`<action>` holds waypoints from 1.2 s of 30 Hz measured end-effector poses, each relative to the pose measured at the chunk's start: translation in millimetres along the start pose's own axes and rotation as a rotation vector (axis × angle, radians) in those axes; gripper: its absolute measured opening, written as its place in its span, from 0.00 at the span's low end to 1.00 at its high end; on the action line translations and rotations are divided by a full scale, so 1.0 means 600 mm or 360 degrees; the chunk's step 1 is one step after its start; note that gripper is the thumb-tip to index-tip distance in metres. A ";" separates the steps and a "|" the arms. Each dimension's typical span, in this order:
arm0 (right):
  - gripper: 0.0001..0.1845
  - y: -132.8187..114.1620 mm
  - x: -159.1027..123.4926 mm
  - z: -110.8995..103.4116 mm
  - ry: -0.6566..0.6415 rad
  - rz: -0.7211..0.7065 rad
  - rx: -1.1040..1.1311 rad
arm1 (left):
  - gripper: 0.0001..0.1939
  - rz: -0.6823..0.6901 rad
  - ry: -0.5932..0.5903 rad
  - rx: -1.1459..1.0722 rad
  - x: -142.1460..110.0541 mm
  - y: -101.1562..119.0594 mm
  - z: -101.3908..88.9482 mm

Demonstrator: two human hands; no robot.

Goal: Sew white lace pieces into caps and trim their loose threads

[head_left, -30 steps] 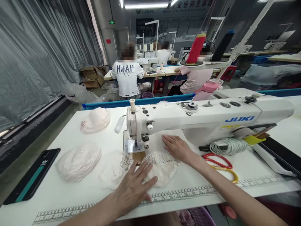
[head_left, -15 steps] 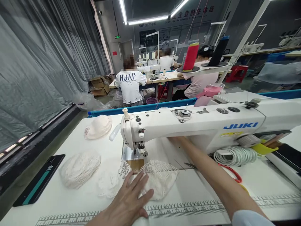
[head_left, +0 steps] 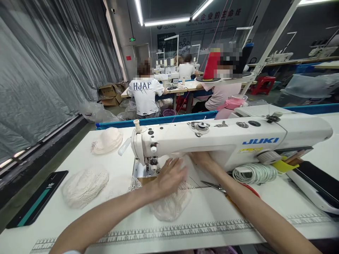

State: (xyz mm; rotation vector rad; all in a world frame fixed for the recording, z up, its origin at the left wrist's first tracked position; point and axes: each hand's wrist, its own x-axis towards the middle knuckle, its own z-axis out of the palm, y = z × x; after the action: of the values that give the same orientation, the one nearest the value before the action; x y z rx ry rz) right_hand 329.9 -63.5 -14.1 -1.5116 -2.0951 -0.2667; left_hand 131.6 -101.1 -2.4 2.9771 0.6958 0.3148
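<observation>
My left hand [head_left: 173,176], smeared by motion, reaches over a white lace piece [head_left: 172,208] in front of the white sewing machine [head_left: 196,139]. Its fingers point toward the space beneath the machine's arm, where a bit of pale fabric shows; whether they grip it cannot be made out. My right hand [head_left: 201,158] is under the machine arm, its fingers mostly hidden. Left of the lace piece, more white netted fabric [head_left: 134,184] lies close to the needle area. Scissors [head_left: 213,185] rest beside my right forearm, which covers part of their handles.
Stacks of white lace pieces [head_left: 84,187] and pale pieces [head_left: 107,141] sit on the left. A black flat item with a green stripe [head_left: 37,199] lies at the table's left edge. A coil of white cord [head_left: 254,173] is at right; a ruler strip [head_left: 159,231] runs along the front.
My left hand has moved up and forward from the lace pieces to the machine arm. My right hand stays beneath the arm. The view has shifted slightly.
</observation>
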 end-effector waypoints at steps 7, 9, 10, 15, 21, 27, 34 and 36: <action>0.16 -0.023 -0.102 -0.053 0.0141 -0.0001 -0.0111 | 0.13 -0.0458 -0.0149 -0.0013 0.101 -0.047 0.041; 0.16 -0.033 -0.131 -0.088 0.0214 -0.0040 -0.0082 | 0.13 -0.0526 -0.0158 -0.0036 0.108 -0.050 0.045; 0.16 -0.039 -0.144 -0.108 0.0260 -0.0045 -0.0074 | 0.13 -0.0546 -0.0159 -0.0056 0.109 -0.051 0.044; 0.17 -0.090 -0.204 -0.215 0.0542 -0.0015 0.0175 | 0.13 -0.0504 -0.0143 -0.0271 0.091 -0.018 0.003; 0.21 -0.168 -0.262 -0.265 0.0526 -0.0189 0.0370 | 0.34 -0.0539 -0.0515 -0.1863 -0.003 0.101 -0.047; 0.18 -0.232 -0.311 -0.243 0.0122 -0.0434 0.0455 | 0.33 -0.1043 -0.0429 -0.3221 -0.058 0.171 -0.036; 0.15 -0.270 -0.337 -0.213 -0.0245 -0.0131 0.0760 | 0.17 -0.0877 0.0390 -0.2595 -0.126 0.145 -0.022; 0.23 -0.274 -0.320 -0.198 -0.0149 0.0135 0.0838 | 0.15 -0.0760 0.0364 -0.2418 -0.153 0.139 -0.031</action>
State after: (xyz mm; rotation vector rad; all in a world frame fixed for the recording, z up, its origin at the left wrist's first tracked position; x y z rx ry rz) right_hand 258.0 -332.3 8.1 -1.2999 -1.9558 0.3687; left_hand 82.9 -216.3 8.3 1.3229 0.6681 0.7109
